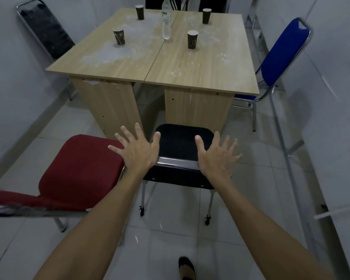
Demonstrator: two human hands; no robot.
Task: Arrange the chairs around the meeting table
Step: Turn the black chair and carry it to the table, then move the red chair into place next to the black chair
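Note:
A black chair (180, 142) stands in front of me at the near end of the wooden meeting table (200, 65), its backrest top edge toward me. My left hand (137, 148) and my right hand (214, 154) hover over that backrest edge with fingers spread, holding nothing. A red chair (79, 170) stands just left of the black one, close to my left hand. At the table's right side a blue chair (279, 55) faces inward. A black chair (47, 29) stands at the far left side.
Several dark paper cups (192, 39) and a clear water bottle (166, 19) stand on the tabletop. White walls run close on both sides. More dark chairs (154, 2) show at the far end. My sandalled foot (186, 268) is on the tiled floor.

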